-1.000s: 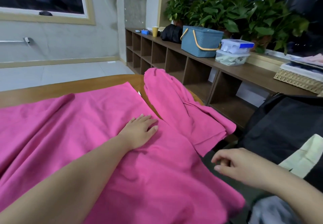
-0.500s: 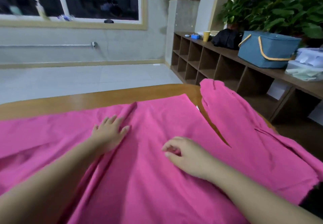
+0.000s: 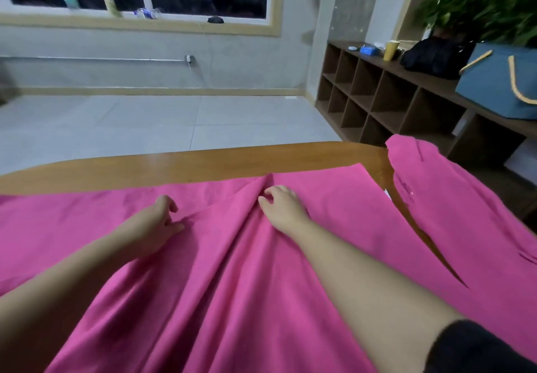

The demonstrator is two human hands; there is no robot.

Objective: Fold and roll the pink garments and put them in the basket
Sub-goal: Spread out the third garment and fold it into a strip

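A large pink garment point(image 3: 220, 291) lies spread over the wooden table point(image 3: 203, 166), bunched into long folds down its middle. My left hand point(image 3: 159, 223) is on the cloth left of the folds, its fingers curled and pinching the fabric. My right hand point(image 3: 280, 208) sits at the top of the main ridge near the far hem, fingers curled into the fold. Another pink piece point(image 3: 453, 212) lies to the right, past a narrow strip of bare table. The blue basket point(image 3: 499, 87) with tan handles stands on the shelf unit at the right.
A brown cubby shelf point(image 3: 374, 102) runs along the right wall with a black bag point(image 3: 433, 55), a yellow cup point(image 3: 389, 50) and plants on top. Grey tiled floor point(image 3: 145, 122) lies beyond the table's far edge. Bottles stand on the window sill.
My right hand came from off the table's right side onto the cloth and up to the far hem. My left hand shifted left and curled. The cloth between them gathered into a ridge.
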